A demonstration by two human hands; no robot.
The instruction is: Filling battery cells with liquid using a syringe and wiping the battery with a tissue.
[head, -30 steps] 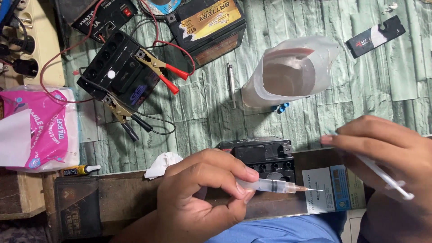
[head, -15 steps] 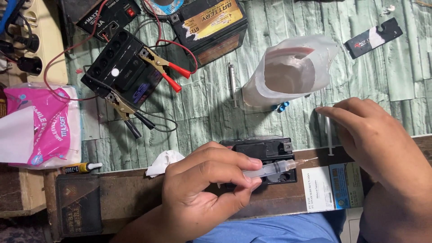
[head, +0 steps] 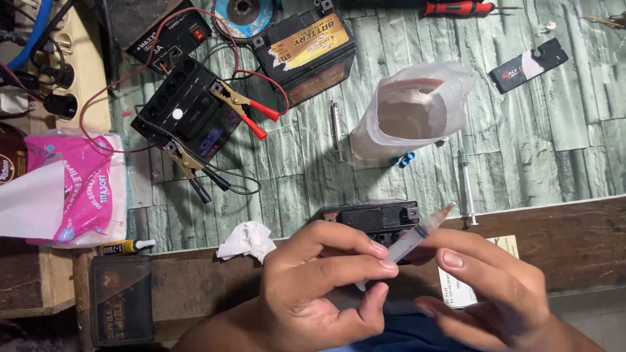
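**Syringe held over the small black battery**

From the head view, the left hand [head: 319,287] pinches a clear syringe [head: 417,233] between thumb and fingertips, barrel tilted up and away to the right, its capped tip pointing past the grip. The right hand [head: 495,293] sits just beside it, thumb resting near the barrel's lower end, fingers curled loosely; whether it actually grips the syringe, I cannot tell. Just beyond the pinch lies the small black battery [head: 375,218], its top facing up. Farther off stands a clear bag of liquid [head: 407,117], and to its right a second syringe [head: 465,186] lies on the mat. By the look of it, filling is not yet underway: the tip is clear of the battery.
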